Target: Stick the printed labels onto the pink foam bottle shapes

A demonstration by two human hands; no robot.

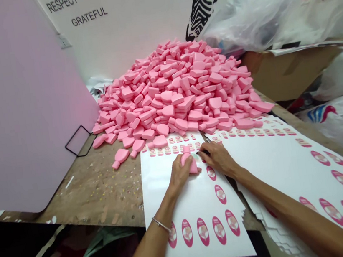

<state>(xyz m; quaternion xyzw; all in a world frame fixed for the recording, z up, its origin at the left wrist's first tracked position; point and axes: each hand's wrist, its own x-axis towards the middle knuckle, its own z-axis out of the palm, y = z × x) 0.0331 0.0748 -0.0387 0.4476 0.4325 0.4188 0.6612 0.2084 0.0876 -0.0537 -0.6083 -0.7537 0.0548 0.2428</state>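
Note:
My left hand (179, 171), with a bracelet on its wrist, is closed round a pink bottle-shaped piece (188, 160), its narrow neck pointing away from me. Beneath it lies a white sticker sheet (181, 199) with oval pink labels along the bottom and right side and small labels at the top. Just right of the pink piece is my right hand (214, 155), its fingertips pinched together at the sheet's labels; whatever they hold is too small to make out. A second stack of sticker sheets (266, 154) lies under my right forearm.
A large heap of pink pieces (173, 90) covers the back of the wooden table (104, 192). A pale panel (25, 101) with a black wire stand (81, 141) rises at left. At right are a cardboard box (290, 72) and plastic bags (247, 13).

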